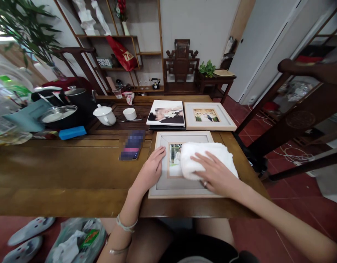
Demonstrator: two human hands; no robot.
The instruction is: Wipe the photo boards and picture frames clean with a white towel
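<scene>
A pale picture frame (pixel 161 182) lies flat on the wooden table in front of me, with a small photo (pixel 173 155) in its wide mat. My left hand (pixel 153 166) grips its left edge, fingers over the border. On the glass is a folded white cloth (pixel 220 153), which covers the right part of the photo. My right hand (pixel 215 173) presses down on this cloth and holds it, fingers bent over its near side. Behind lie a second framed photo (pixel 231 122) and, beside it, a white photo panel (pixel 168 103) stacked on something dark.
A phone (pixel 134 146) lies left of the frame. Farther back stand a white lidded cup (pixel 105 115), a small white bowl (pixel 129 114), a dark pot (pixel 78 100) and a glass-lidded pan (pixel 60 115). A blue block (pixel 72 132) sits before them. A dark chair (pixel 289 117) stands right.
</scene>
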